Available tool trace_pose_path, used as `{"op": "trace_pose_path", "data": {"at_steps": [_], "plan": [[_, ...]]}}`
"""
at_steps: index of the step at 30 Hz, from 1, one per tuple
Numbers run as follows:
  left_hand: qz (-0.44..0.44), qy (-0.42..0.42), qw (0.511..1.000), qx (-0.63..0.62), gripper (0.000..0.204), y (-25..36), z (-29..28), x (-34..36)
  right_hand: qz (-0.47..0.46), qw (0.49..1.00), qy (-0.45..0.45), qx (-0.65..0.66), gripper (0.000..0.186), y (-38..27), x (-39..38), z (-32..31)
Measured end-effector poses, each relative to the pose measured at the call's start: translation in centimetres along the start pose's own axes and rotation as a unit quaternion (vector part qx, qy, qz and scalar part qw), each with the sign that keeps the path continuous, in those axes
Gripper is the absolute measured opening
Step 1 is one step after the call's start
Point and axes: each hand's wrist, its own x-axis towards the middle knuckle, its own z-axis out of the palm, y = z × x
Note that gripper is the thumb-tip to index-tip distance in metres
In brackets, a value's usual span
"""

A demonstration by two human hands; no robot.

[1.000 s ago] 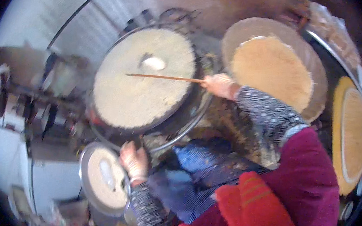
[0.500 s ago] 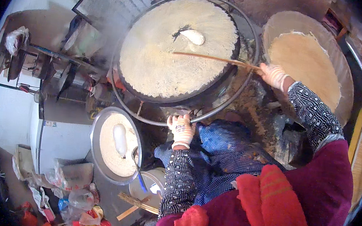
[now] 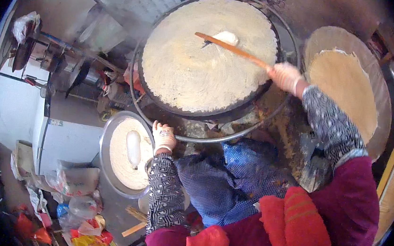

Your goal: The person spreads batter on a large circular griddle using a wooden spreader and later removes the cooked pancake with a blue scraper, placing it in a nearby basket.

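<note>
My right hand (image 3: pixel 286 78), in a striped glove, is closed round the end of a flat wooden spreading stick (image 3: pixel 232 49). The stick reaches left over the pale batter (image 3: pixel 188 65) that covers most of a large round griddle (image 3: pixel 256 96). A whiter lump of batter (image 3: pixel 229 37) sits beyond the stick, beside a small dark gap. My left hand (image 3: pixel 163 138), also gloved, is closed on the metal ring (image 3: pixel 233 136) round the griddle, at its near left. Just left of that hand stands a metal basin (image 3: pixel 105 149) of pale batter, with an elongated white object (image 3: pixel 133 148) in it.
Thin brown flatbread (image 3: pixel 343 85) lies on a round tray (image 3: pixel 382 117) at the right. Another round yellow-rimmed board (image 3: pixel 392 165) stands nearer. A blue checked apron (image 3: pixel 229 178) covers my lap. Plastic bags (image 3: pixel 84 207) crowd the lower left; a cluttered rack (image 3: pixel 60 67) stands at the left.
My left hand has slid left along the ring. The stick has turned from its thin edge to its broad face, and my right hand has shifted slightly left. The view has shifted a little.
</note>
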Motion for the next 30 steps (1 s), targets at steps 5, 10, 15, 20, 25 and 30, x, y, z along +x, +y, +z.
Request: {"op": "trace_pose_path", "data": {"at_steps": [5,10,15,20,25,30], "plan": [[0.008,-0.010,0.999,0.045,0.026,-2.8,3.5,1.9,0.010,0.830,-0.073,0.552,0.044,-8.1,-10.7,4.9],[0.005,-0.047,0.997,0.068,0.028,-3.7,4.4,4.2,0.064,0.668,0.021,0.741,0.050,-6.3,-14.8,7.2],[0.022,-0.029,0.998,0.045,0.024,-3.0,3.7,4.0,0.101,0.641,-0.045,0.760,0.048,-5.3,-14.5,9.9],[0.021,0.004,0.999,0.036,0.022,-0.5,3.3,2.2,0.084,0.648,-0.096,0.751,0.052,-6.0,-13.1,8.7],[0.014,-0.031,0.999,-0.002,0.020,6.8,-2.4,-2.1,0.068,0.653,-0.113,0.745,0.051,-6.5,-11.7,8.2],[0.016,-0.017,0.958,-0.285,0.037,19.2,-10.2,-6.2,0.086,0.564,-0.127,0.811,0.043,-8.0,-11.1,8.3]]}}
